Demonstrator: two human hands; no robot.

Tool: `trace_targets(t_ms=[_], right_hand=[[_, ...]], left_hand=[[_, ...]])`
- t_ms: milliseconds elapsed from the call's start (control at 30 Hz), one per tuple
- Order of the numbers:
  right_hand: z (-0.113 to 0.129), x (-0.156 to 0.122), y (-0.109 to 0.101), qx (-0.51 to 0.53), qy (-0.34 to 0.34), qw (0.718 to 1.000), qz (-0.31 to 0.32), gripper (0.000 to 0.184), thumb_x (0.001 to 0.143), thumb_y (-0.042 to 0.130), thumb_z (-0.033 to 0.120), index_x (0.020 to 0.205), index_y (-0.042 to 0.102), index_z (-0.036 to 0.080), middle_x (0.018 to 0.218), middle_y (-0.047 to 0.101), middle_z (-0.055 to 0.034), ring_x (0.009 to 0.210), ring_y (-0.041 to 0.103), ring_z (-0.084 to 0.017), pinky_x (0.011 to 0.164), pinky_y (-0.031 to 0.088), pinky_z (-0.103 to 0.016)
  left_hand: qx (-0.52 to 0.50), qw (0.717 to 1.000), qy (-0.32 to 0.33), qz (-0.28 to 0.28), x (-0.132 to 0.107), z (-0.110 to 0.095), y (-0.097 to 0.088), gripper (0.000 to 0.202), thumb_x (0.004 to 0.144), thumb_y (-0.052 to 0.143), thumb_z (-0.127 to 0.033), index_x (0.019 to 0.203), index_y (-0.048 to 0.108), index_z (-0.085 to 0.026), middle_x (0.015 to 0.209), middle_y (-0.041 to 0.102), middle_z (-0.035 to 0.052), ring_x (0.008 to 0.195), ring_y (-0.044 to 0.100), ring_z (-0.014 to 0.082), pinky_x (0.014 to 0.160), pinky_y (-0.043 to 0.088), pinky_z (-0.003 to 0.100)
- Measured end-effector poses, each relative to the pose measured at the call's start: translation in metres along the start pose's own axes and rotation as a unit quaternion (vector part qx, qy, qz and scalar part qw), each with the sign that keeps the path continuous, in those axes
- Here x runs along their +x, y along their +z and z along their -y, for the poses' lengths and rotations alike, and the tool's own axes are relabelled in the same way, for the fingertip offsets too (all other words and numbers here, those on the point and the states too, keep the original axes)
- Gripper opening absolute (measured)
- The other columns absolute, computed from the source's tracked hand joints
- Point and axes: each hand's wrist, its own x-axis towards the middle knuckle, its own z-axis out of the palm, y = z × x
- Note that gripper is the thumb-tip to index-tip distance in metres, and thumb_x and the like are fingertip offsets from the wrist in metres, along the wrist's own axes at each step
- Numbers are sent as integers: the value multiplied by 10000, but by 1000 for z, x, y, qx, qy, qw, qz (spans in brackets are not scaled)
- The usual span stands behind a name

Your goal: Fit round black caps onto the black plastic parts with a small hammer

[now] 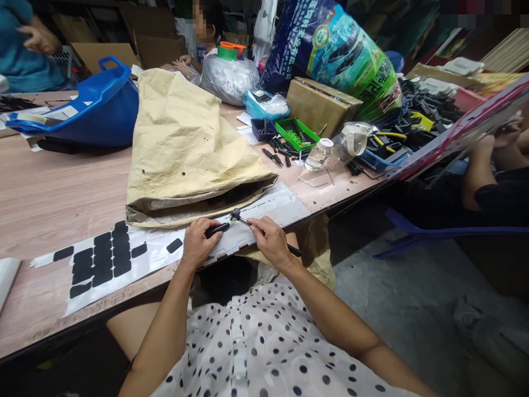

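- My left grip [199, 242] pinches a black piece [219, 229] at the desk's [61, 184] edge, its long axis pointing rightward.
- My right grip [270, 240] holds a small-headed tool [243, 221], head just beyond the piece's tip.

Yellow sack [185, 143], creased, matt and paper-like, on a smooth table [70, 187] with a wood-grain finish. Left of the sack, a glossy blue plastic basin [103, 107]; right of it, a matt cardboard carton [308, 113]. Before its mouth, a tool [243, 221] with a shiny metal shank and a smooth, plastic-looking black piece [217, 229]. Front-left of it, matt black patches [102, 259].
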Motion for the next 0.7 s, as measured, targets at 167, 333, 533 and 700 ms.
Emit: trace_targets(t_ms=[167,333,533,700], right_hand=[[11,2,-2,-7,-1,1000,15,315,940,533,208,1142,758,301,995,732,-16,941,689,-172,826,535,-258],[20,2,-2,-23,-26,999,19,326,960,522,212,1177,745,309,979,719,-18,939,685,-161,812,535,-238],[19,-2,2,-58,-40,997,43,318,952,543,211,1169,747,323,922,703,-9,860,680,-152,751,525,-222],[17,0,-2,-6,-33,999,-3,317,969,504,227,1156,752,285,959,717,-27,902,689,-163,795,532,-240]], left_hand=[[-15,1000,-14,6,1,1,0,150,771,676,-282,905,743,-274,932,735,10,933,638,242,870,481,391],[-24,999,-20,4,1,2,1,167,760,683,-273,911,754,-281,926,736,5,938,641,239,889,482,393],[-37,999,-23,1,0,2,3,158,757,694,-272,904,752,-272,921,734,9,936,646,239,873,488,387],[-29,1000,-12,-4,-1,0,1,232,725,710,-248,956,727,-258,921,706,9,924,633,236,867,497,385]])
